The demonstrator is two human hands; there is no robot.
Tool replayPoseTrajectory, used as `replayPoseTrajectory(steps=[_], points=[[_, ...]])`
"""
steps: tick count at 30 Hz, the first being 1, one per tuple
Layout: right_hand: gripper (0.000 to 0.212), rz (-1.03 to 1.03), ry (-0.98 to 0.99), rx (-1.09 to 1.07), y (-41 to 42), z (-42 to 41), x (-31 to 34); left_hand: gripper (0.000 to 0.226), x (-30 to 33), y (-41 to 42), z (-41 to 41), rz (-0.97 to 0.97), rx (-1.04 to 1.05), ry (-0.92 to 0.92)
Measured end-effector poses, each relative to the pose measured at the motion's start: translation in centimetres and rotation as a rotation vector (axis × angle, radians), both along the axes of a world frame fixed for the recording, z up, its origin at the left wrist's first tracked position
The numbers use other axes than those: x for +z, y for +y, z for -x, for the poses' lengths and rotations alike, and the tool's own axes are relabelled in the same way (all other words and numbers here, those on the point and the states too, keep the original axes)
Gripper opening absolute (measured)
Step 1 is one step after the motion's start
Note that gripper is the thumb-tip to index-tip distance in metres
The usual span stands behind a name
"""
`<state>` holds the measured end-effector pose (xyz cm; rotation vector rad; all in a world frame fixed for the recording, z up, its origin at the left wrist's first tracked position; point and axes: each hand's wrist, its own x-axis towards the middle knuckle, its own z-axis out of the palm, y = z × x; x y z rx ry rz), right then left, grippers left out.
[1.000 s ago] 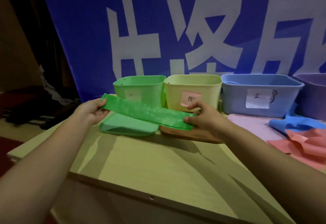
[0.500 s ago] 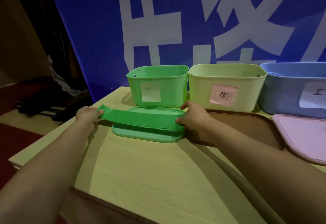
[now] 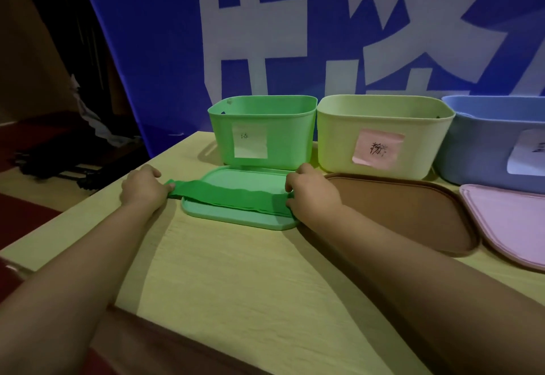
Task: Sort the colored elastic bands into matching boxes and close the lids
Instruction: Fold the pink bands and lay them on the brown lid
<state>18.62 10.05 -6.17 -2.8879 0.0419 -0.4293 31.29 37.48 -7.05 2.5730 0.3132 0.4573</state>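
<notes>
A green elastic band [image 3: 233, 197] is stretched flat across a green lid [image 3: 244, 218] lying on the table. My left hand [image 3: 144, 188] pinches the band's left end, just off the lid's left edge. My right hand [image 3: 309, 191] grips its right end at the lid's right side. Right behind the lid stands the open green box [image 3: 280, 115] with a white label. Beside it to the right is a pale yellow box [image 3: 383, 115] with a pink label, then a blue box [image 3: 486, 129].
A brown lid [image 3: 407, 212] and a pink lid [image 3: 507, 221] lie on the wooden table [image 3: 250, 280] to the right. A blue banner [image 3: 295, 35] hangs behind the boxes. The table's left edge drops to a dark floor.
The band has come down from mid-air and now lies low across the green lid, both hands still holding its ends. The view has shifted left and closer to the green box.
</notes>
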Motion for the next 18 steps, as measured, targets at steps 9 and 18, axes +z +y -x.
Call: replayPoseTrajectory(steps=[9,18], points=[[0.047,-0.213,-0.082,0.032,-1.5,4.7,2.5,0.045,6.1,-6.1,7.7,0.337,-0.424,-0.143],[0.048,-0.326,-0.034,0.096,-6.2,16.7,5.5,0.04,8.7,-16.8,22.4,0.548,-0.962,-0.053]])
